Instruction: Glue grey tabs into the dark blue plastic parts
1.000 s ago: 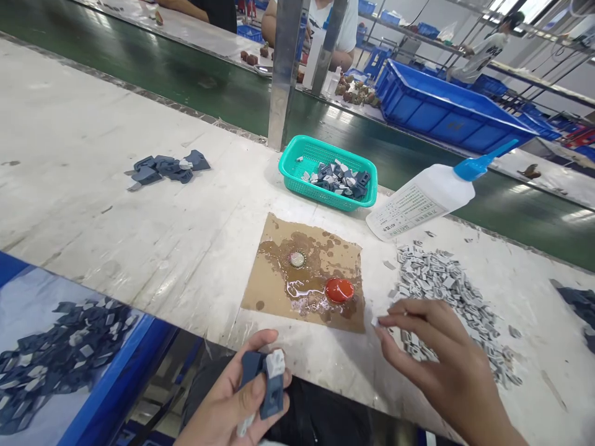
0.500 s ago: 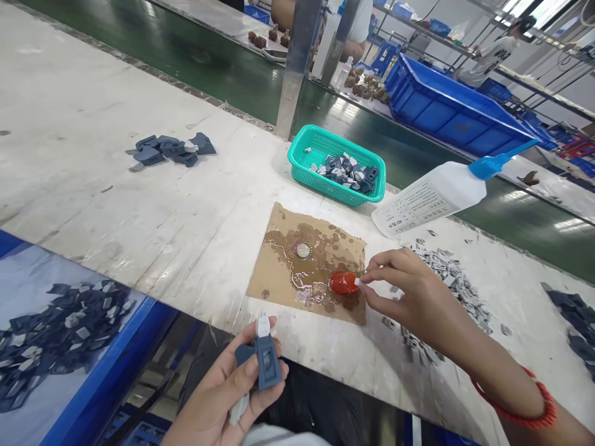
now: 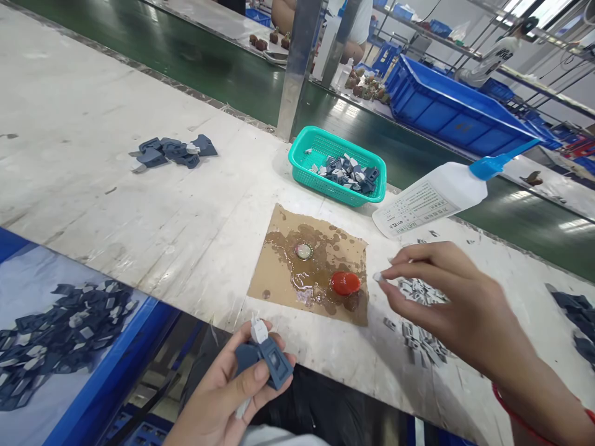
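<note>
Low at the table's front edge, my left hand (image 3: 242,387) is closed around dark blue-grey plastic parts (image 3: 277,365), with a light grey piece (image 3: 259,330) sticking up from one of them. Another pale end pokes out below the palm. My right hand (image 3: 446,291) pinches a small white plastic piece (image 3: 378,277) between thumb and forefinger, just right of a wet brown cardboard sheet (image 3: 264,272). On that cardboard lie a red cap-like dish (image 3: 344,283), glossy with liquid, and a small round disc (image 3: 304,251). Beneath my right hand spreads a pile of small grey pieces (image 3: 421,347).
A green basket (image 3: 297,167) of parts and a tilted white bottle (image 3: 432,195) with a blue nozzle stand behind the cardboard. Dark parts (image 3: 174,152) lie left, more (image 3: 574,316) far right. A blue-edged bin (image 3: 116,365) sits lower left; a metal post (image 3: 297,68) rises behind.
My right hand has drawn back rightward from the red dish, with the small white piece in its fingertips. In my left hand the dark parts have turned a little.
</note>
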A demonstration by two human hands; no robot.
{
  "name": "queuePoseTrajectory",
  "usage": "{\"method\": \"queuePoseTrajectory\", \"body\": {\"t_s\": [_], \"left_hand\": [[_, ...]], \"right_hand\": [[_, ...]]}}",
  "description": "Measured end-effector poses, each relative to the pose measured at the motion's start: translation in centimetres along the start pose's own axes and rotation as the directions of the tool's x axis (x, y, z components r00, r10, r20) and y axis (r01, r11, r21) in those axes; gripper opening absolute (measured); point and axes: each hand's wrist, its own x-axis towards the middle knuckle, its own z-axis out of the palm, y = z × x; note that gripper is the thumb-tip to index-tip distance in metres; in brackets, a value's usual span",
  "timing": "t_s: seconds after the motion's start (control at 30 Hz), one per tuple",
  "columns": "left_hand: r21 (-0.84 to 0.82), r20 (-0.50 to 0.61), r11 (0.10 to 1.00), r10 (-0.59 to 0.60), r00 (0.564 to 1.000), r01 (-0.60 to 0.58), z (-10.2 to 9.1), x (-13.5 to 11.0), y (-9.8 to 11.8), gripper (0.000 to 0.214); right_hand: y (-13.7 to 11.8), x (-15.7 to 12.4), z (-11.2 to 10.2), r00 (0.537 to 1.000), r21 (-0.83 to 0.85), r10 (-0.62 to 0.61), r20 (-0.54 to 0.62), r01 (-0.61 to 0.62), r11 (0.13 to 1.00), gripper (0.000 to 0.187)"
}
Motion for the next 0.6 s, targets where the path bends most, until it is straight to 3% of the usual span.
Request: {"method": "queuePoseTrajectory", "body": {"t_s": [0.07, 0.2, 0.37, 0.5, 0.6], "left_hand": [[0.021, 0.022, 0.999, 0.038, 0.999, -0.039, 0.1, 0.0, -0.1, 0.043], [0.119, 0.072, 0.984, 0.126, 0.989, -0.134, 0.4, 0.2, -0.7, 0.045], [0.308, 0.221, 0.890, 0.277, 0.935, -0.337, 0.6, 0.9, -1.6, 0.023], [0.385, 0.241, 0.846, 0.294, 0.925, -0.369, 0.6, 1.2, -2.0, 0.017], [0.400, 0.247, 0.829, 0.314, 0.917, -0.392, 0.8, 1.1, -2.1, 0.013]], "right_hand": [[-0.2, -0.1, -0.1, 0.997, 0.003, 0.034, -0.068, -0.034, 0.999, 0.005], [-0.1, -0.9, 1.3, 0.997, 0.039, 0.066, -0.036, -0.065, 0.997, 0.002], [-2.6, -2.5, 2.0, 0.958, 0.174, 0.253, -0.135, -0.228, 0.958, 0.006], [-6.3, -3.0, 2.4, 0.976, 0.348, 0.204, -0.076, -0.166, 0.923, 0.012], [-7.8, -2.7, 3.2, 0.978, 0.382, 0.174, -0.119, -0.117, 0.917, 0.012]]}}
